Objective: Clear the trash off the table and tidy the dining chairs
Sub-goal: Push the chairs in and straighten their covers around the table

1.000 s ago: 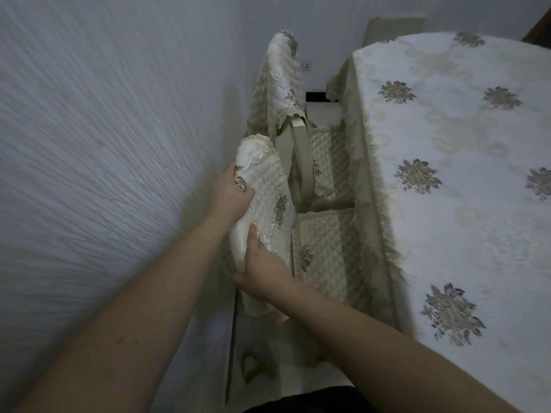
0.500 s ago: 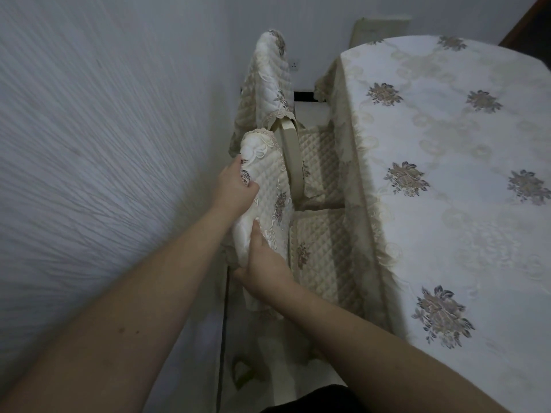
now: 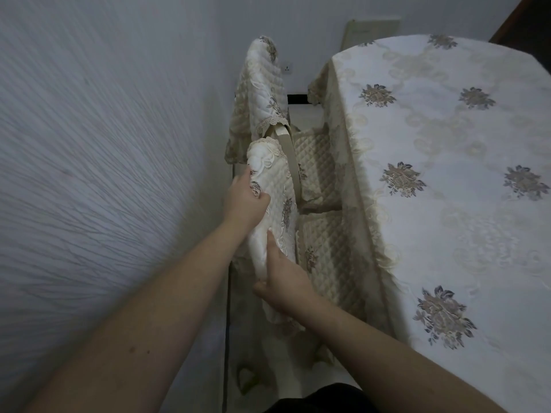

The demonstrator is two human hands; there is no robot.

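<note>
Both hands gripped cream quilted chair-back cover (image 3: 275, 204) beside floral-clothed bench (image 3: 447, 174) | left hand (image 3: 246, 201) pinching top, right hand (image 3: 283, 281) clasping lower edge | risk: uneven pull could skew cover

wall (image 3: 104, 174): pale, ribbed texture, running along the left side
socket (image 3: 287, 67): sitting low on the far wall, small and white
panel (image 3: 371, 31): pale, leaning against the far wall
floor (image 3: 301, 114): light tiles showing below a dark skirting strip
</note>
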